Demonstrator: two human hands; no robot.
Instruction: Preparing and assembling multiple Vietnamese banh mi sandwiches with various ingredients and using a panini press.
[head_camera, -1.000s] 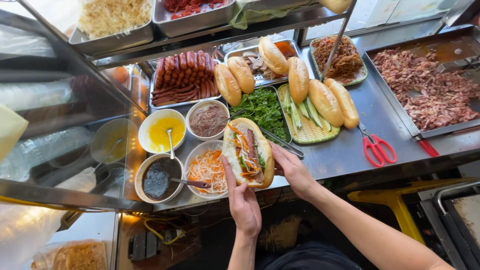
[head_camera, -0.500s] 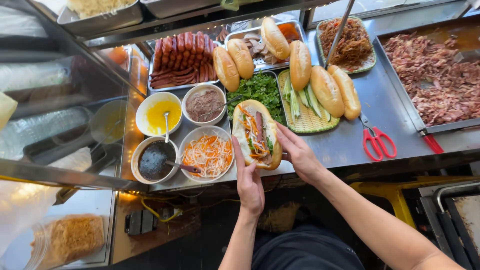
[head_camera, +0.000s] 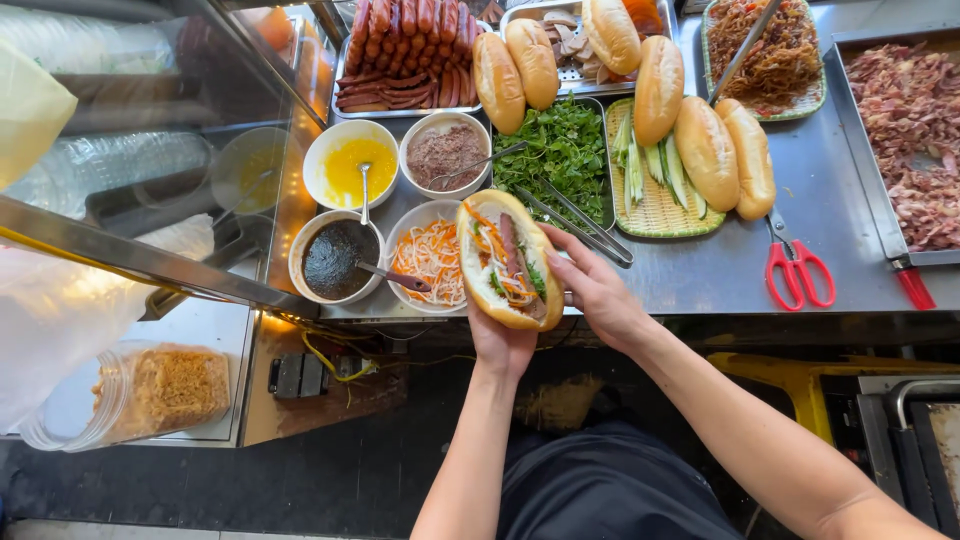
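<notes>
The sandwich (head_camera: 508, 260) is a split, golden, crusty roll, oval in shape, packed with a dark strip of meat, orange and white shredded pickles and green herbs; it sits in the air just above the front edge of the steel counter (head_camera: 720, 270), beside the bowl of shredded pickles (head_camera: 428, 262). The left hand (head_camera: 500, 340) cups it from below, fingers wrapped under the crust and mostly hidden by the bread. The right hand (head_camera: 598, 290) presses its curled fingers against the roll's right side, holding it partly closed. Glossy dark sauce fills a round white bowl (head_camera: 335, 258) with a spoon in it. Behind lie smooth plain rolls (head_camera: 706, 152), leafy greens (head_camera: 562, 150) and red-handled scissors (head_camera: 797, 268). The tray of shredded meat (head_camera: 915, 140) is cut off at the right edge.
</notes>
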